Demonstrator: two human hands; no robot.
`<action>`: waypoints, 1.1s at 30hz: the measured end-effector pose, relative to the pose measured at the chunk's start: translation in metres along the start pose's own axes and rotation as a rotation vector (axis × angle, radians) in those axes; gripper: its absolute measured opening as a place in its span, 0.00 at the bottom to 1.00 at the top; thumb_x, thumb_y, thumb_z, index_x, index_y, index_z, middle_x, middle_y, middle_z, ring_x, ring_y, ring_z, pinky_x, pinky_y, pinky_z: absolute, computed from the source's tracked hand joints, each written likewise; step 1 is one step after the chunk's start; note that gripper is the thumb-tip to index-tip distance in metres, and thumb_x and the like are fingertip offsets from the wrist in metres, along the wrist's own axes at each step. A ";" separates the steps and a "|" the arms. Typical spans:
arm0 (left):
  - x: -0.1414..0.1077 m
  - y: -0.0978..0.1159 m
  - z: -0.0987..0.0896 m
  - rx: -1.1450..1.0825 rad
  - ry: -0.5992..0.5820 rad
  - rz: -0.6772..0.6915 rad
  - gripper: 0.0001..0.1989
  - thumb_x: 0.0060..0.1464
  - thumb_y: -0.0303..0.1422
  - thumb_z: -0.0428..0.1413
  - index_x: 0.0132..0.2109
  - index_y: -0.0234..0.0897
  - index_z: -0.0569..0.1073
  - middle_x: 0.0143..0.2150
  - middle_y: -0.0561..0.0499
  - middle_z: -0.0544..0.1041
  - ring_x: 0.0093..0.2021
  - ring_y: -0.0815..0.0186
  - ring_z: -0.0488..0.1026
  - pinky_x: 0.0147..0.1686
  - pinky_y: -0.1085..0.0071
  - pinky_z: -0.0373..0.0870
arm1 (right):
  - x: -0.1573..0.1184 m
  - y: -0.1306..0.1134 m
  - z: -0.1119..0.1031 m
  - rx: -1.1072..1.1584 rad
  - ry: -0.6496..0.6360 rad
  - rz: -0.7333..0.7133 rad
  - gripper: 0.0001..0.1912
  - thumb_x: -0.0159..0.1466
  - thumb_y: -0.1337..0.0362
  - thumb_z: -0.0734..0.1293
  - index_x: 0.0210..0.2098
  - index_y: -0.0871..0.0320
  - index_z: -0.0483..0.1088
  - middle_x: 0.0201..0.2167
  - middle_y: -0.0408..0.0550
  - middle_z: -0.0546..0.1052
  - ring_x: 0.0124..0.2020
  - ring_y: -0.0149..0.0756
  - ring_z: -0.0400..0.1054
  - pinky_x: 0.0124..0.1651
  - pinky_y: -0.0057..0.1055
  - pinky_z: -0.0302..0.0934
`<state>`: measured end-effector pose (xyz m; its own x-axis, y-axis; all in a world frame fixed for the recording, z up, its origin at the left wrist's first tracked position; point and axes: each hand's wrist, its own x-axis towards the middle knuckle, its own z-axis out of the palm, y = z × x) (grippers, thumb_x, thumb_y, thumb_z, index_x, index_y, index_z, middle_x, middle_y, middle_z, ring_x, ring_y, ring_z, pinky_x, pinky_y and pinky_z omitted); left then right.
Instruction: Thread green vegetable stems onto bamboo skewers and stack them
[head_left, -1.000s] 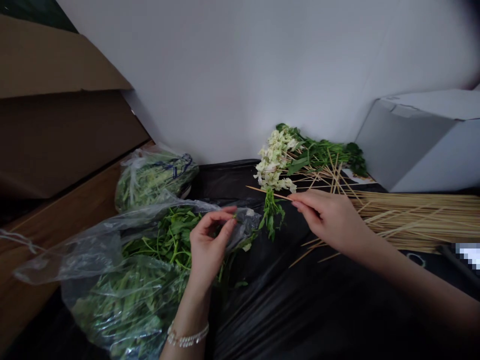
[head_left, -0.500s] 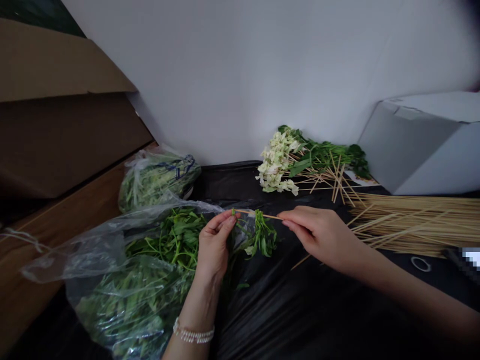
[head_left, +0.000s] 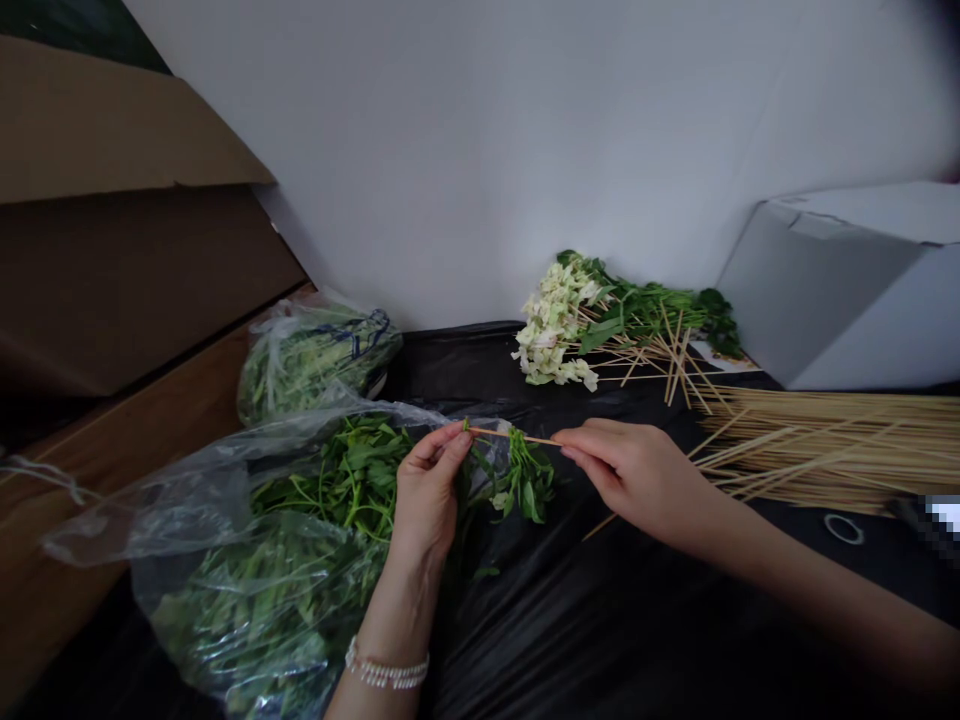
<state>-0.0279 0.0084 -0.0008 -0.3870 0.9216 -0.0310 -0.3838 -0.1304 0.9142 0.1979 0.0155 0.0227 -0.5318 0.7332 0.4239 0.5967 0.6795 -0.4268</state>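
Note:
My right hand [head_left: 626, 465] pinches a thin wooden skewer [head_left: 541, 441], which runs level across to my left hand. A bunch of leafy greens [head_left: 529, 475] hangs from the skewer between the two hands. At the skewer's left end, my left hand [head_left: 431, 490] is closed, thumb and forefinger gripping a bit of green stem [head_left: 466, 426]. Just behind and left of that hand, loose leafy greens [head_left: 356, 465] spill out of an open clear plastic bag [head_left: 255, 600].
A pile of loose skewers [head_left: 840, 440] lies at the right. Behind it are skewered pale leaves [head_left: 555, 320] and greens [head_left: 652, 305] by the wall. A tied bag of greens [head_left: 315, 355], a brown cardboard box [head_left: 127, 250] and a white box [head_left: 840, 290] flank the black plastic sheet [head_left: 600, 620].
My right hand has shifted slightly down and left, and the skewer with its hanging greens tilts a little lower. The left hand has hardly moved.

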 end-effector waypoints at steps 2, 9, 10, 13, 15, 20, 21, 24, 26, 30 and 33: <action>0.000 0.001 0.000 0.001 0.003 0.001 0.13 0.33 0.30 0.71 0.32 0.37 0.82 0.31 0.52 0.83 0.32 0.70 0.76 0.39 0.74 0.70 | 0.000 0.000 0.000 -0.002 -0.006 0.002 0.13 0.69 0.68 0.59 0.44 0.60 0.75 0.35 0.50 0.78 0.36 0.37 0.72 0.41 0.34 0.64; -0.001 0.000 0.000 -0.011 0.003 -0.002 0.13 0.33 0.31 0.72 0.31 0.38 0.82 0.30 0.53 0.83 0.32 0.72 0.76 0.38 0.77 0.70 | 0.000 0.000 0.000 -0.002 -0.010 0.011 0.14 0.69 0.68 0.59 0.44 0.60 0.75 0.35 0.50 0.78 0.36 0.36 0.72 0.41 0.33 0.64; -0.001 -0.001 0.000 -0.001 -0.003 0.013 0.13 0.34 0.31 0.72 0.31 0.38 0.82 0.30 0.53 0.83 0.32 0.72 0.76 0.37 0.78 0.70 | 0.000 -0.001 0.000 -0.003 -0.011 0.016 0.14 0.69 0.67 0.59 0.43 0.59 0.75 0.35 0.50 0.77 0.36 0.36 0.72 0.40 0.33 0.64; -0.001 -0.002 -0.003 0.058 -0.016 0.067 0.11 0.37 0.32 0.71 0.32 0.38 0.82 0.29 0.53 0.82 0.30 0.74 0.75 0.35 0.79 0.69 | 0.000 -0.001 0.001 -0.008 -0.023 0.036 0.14 0.69 0.67 0.58 0.43 0.58 0.76 0.34 0.49 0.77 0.35 0.35 0.72 0.40 0.32 0.63; 0.000 -0.002 -0.003 0.089 -0.025 0.080 0.11 0.37 0.31 0.71 0.33 0.37 0.82 0.29 0.53 0.82 0.30 0.74 0.75 0.34 0.79 0.69 | 0.000 -0.002 0.002 -0.003 -0.029 0.041 0.14 0.69 0.67 0.58 0.43 0.57 0.76 0.35 0.49 0.78 0.35 0.35 0.72 0.41 0.32 0.63; 0.000 0.000 -0.003 0.026 -0.045 0.009 0.16 0.34 0.31 0.72 0.35 0.38 0.81 0.28 0.54 0.82 0.30 0.74 0.76 0.36 0.80 0.69 | 0.000 -0.001 0.003 0.012 -0.020 0.024 0.14 0.68 0.67 0.59 0.43 0.57 0.76 0.35 0.49 0.78 0.35 0.35 0.72 0.40 0.32 0.63; 0.000 0.001 -0.002 0.008 -0.042 -0.010 0.16 0.33 0.31 0.72 0.34 0.37 0.81 0.28 0.54 0.82 0.29 0.75 0.76 0.35 0.81 0.69 | 0.000 -0.001 0.003 0.013 -0.020 0.023 0.14 0.68 0.67 0.59 0.43 0.56 0.76 0.34 0.49 0.78 0.35 0.35 0.72 0.39 0.32 0.63; 0.000 0.002 -0.002 -0.032 -0.027 -0.061 0.16 0.30 0.32 0.73 0.31 0.36 0.80 0.29 0.53 0.82 0.30 0.74 0.76 0.35 0.80 0.69 | 0.000 -0.001 0.004 0.018 -0.020 0.024 0.14 0.68 0.67 0.59 0.43 0.56 0.76 0.34 0.49 0.78 0.34 0.35 0.72 0.38 0.31 0.63; 0.000 0.004 -0.001 -0.042 -0.027 -0.094 0.17 0.29 0.33 0.74 0.30 0.35 0.81 0.28 0.52 0.82 0.29 0.74 0.75 0.34 0.80 0.70 | 0.000 -0.001 0.004 0.027 -0.019 0.028 0.14 0.68 0.67 0.58 0.43 0.56 0.76 0.34 0.49 0.78 0.35 0.35 0.72 0.39 0.32 0.63; -0.001 0.007 -0.001 -0.051 -0.054 -0.171 0.18 0.27 0.32 0.74 0.30 0.34 0.81 0.27 0.52 0.82 0.28 0.74 0.75 0.32 0.80 0.70 | -0.001 -0.001 0.005 0.041 -0.015 0.029 0.14 0.68 0.67 0.59 0.44 0.57 0.76 0.34 0.49 0.78 0.35 0.35 0.72 0.40 0.32 0.63; -0.001 0.010 -0.002 -0.065 -0.083 -0.236 0.17 0.27 0.31 0.74 0.30 0.34 0.81 0.27 0.52 0.81 0.27 0.74 0.74 0.30 0.80 0.70 | -0.002 -0.001 0.006 0.054 -0.011 0.024 0.14 0.68 0.67 0.59 0.43 0.58 0.76 0.34 0.49 0.77 0.35 0.35 0.72 0.40 0.31 0.63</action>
<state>-0.0325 0.0054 0.0075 -0.2118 0.9557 -0.2045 -0.5097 0.0705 0.8574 0.1949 0.0141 0.0175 -0.5240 0.7496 0.4044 0.5766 0.6617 -0.4793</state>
